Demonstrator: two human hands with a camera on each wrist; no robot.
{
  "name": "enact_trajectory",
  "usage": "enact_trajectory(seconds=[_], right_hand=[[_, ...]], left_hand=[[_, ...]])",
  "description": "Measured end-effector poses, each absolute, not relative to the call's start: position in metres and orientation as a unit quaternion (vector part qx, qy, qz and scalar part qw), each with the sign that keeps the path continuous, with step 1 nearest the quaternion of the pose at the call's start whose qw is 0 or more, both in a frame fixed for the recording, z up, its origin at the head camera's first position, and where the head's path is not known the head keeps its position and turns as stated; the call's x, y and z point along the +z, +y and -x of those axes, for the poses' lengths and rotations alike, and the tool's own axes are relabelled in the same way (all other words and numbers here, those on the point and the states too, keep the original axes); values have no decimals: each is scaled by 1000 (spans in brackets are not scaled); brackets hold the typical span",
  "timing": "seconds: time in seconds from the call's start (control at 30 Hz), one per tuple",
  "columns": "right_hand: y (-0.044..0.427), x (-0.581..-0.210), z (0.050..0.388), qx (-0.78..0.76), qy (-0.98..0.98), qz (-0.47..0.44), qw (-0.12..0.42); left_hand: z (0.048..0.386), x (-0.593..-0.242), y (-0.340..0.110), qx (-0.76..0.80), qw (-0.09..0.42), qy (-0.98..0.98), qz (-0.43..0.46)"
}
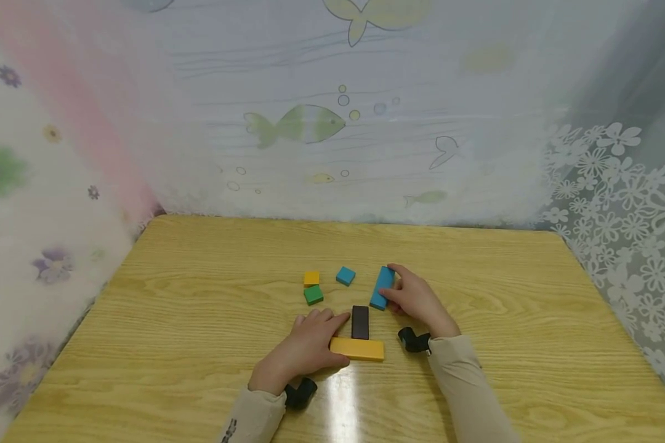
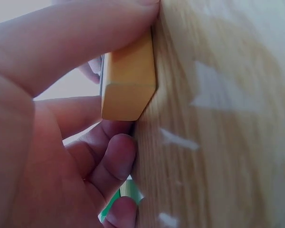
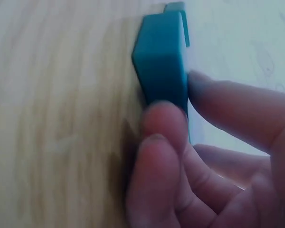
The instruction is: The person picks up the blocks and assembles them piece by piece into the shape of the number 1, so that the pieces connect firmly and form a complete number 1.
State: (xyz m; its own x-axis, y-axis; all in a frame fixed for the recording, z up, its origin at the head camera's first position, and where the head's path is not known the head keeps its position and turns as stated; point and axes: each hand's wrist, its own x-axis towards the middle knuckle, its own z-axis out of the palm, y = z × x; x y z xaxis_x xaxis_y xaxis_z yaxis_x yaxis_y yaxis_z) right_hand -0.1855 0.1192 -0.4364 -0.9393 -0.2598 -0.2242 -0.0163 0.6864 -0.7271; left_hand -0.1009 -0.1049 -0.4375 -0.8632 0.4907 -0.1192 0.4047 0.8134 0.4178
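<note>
A long yellow block (image 1: pixel 358 349) lies crosswise near the middle of the table, and a black block (image 1: pixel 360 322) stretches away from its far side. The left hand (image 1: pixel 305 344) is around the left end of the yellow block (image 2: pixel 128 80), thumb along its near side and fingers by its far side. To the right, the right hand (image 1: pixel 418 298) holds a long blue block (image 1: pixel 383 287) between thumb and fingers. In the right wrist view the fingers of the right hand (image 3: pixel 218 152) lie against the blue block (image 3: pixel 161 57).
Beyond the left hand a small yellow block (image 1: pixel 311 279) and a green block (image 1: pixel 313 295) lie close together. A small blue block (image 1: pixel 345 275) is between them and the long blue one. Patterned curtains (image 1: pixel 366 154) hang behind the wooden table (image 1: pixel 199 264).
</note>
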Motion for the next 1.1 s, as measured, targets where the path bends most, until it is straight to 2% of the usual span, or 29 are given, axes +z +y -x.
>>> enact_trajectory(seconds=[0.4,0.73,1.1], right_hand=[[111,-444,187,-360,921,109,101],[109,-442,187,-354,921,97,129],[109,-443,189,-358,920,100,122]], left_hand=[[100,-440,-105,186,118,948,-232],[99,-441,-102,180,99,950,-235],[102,-441,-100,182,105,946,-247]])
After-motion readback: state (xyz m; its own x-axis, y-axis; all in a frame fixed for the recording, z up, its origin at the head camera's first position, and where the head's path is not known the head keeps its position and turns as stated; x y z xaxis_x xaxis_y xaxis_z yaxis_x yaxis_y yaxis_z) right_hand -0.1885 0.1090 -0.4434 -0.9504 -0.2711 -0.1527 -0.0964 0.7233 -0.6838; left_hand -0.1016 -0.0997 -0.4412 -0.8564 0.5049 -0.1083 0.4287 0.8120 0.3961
